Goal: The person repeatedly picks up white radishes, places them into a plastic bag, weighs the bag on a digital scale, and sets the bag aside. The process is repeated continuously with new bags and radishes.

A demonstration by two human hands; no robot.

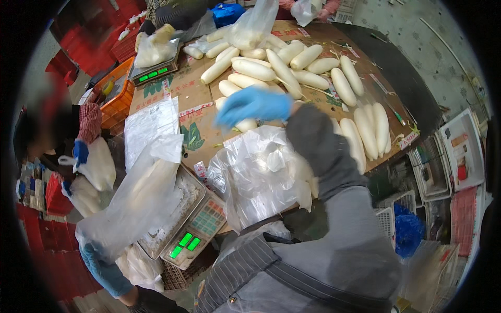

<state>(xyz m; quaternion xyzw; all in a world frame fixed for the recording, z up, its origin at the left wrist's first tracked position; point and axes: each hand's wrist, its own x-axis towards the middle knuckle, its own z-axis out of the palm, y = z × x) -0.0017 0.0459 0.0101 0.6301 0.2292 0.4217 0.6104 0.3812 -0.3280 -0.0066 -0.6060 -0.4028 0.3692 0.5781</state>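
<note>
A filled plastic bag (pixel 133 208) is grasped in the curled left hand (pixel 102 268); daikon radishes (pixel 253 69) are piled beyond the blurred right hand (pixel 254 107), whose opening and hold cannot be told

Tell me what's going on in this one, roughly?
A person's gloved left hand holds the lower end of a filled clear bag at a lit scale. The gloved right hand, blurred, is over the table near long white radishes and a heap of plastic bags. At the left, a co-worker's hand has another filled bag.
</note>
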